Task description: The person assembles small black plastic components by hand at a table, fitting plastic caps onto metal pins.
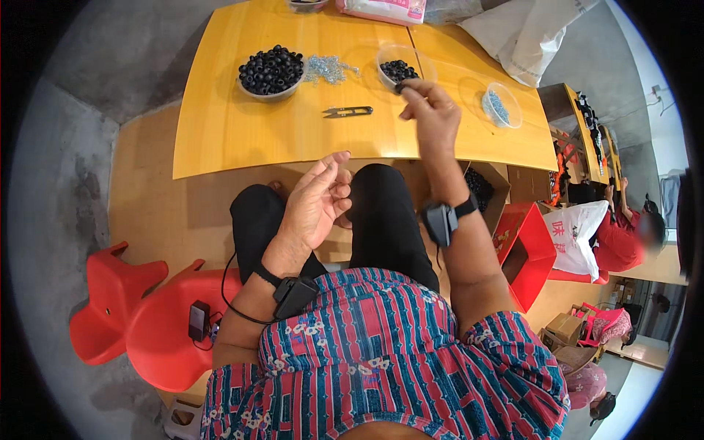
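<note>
Over the near side of a clear plastic bowl (pixel 379 70) with black beads (pixel 400 70) in it, my right hand (pixel 436 117) pinches a dark round bead (pixel 400 87) between thumb and fingertips. My left hand (pixel 315 194) is raised above my lap, just off the table's front edge. Its fingers are curled and the thumb and index tips come together; anything between them is too small to make out. Thread snips (pixel 347 112) lie on the yellow table (pixel 293 143) between a heaped bowl of black beads (pixel 271 71) and my right hand.
Loose clear-blue beads (pixel 328 70) are spread beside the heaped bowl. A small tub of light blue beads (pixel 501 106) stands at the right. A white sack (pixel 517 44) lies at the back right. Red chairs (pixel 165 330) are at my left, a red box (pixel 524 257) at my right.
</note>
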Demonstrator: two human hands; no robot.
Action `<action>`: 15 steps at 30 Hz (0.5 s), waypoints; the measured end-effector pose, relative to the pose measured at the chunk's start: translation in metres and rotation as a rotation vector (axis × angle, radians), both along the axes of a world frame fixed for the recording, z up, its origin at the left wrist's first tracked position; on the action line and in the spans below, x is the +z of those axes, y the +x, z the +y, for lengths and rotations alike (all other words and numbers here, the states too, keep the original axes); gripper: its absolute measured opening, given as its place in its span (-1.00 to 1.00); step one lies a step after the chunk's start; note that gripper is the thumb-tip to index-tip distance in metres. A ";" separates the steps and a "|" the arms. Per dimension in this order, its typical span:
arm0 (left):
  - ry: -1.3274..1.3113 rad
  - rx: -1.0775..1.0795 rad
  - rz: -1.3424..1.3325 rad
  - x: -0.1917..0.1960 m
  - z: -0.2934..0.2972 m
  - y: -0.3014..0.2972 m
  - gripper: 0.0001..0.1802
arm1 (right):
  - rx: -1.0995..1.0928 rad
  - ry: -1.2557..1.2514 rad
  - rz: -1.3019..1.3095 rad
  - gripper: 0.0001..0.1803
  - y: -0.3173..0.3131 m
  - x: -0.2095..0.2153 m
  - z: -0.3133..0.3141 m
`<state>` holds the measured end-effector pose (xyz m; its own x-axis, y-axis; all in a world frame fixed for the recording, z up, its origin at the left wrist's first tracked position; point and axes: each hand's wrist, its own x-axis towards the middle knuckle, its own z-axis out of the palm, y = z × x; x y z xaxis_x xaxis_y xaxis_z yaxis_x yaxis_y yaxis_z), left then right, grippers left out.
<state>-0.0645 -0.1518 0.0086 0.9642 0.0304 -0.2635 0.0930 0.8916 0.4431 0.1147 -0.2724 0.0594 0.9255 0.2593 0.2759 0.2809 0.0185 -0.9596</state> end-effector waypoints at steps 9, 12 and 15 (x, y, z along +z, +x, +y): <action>-0.003 0.049 -0.031 -0.002 0.008 0.002 -0.71 | -0.229 -0.128 -0.025 -0.81 0.052 -0.010 -0.007; -0.016 0.094 -0.037 0.000 0.011 0.008 -0.74 | -0.038 -0.118 0.014 -0.85 0.026 -0.007 0.015; -0.039 0.213 -0.080 0.000 0.012 0.017 -0.77 | 0.149 -0.242 -0.014 -0.87 0.000 -0.006 0.042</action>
<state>-0.0474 -0.1395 0.0091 0.9548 0.2271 -0.1917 -0.1333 0.9038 0.4066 0.1144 -0.2306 0.0531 0.8689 0.4521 0.2017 0.3053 -0.1688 -0.9372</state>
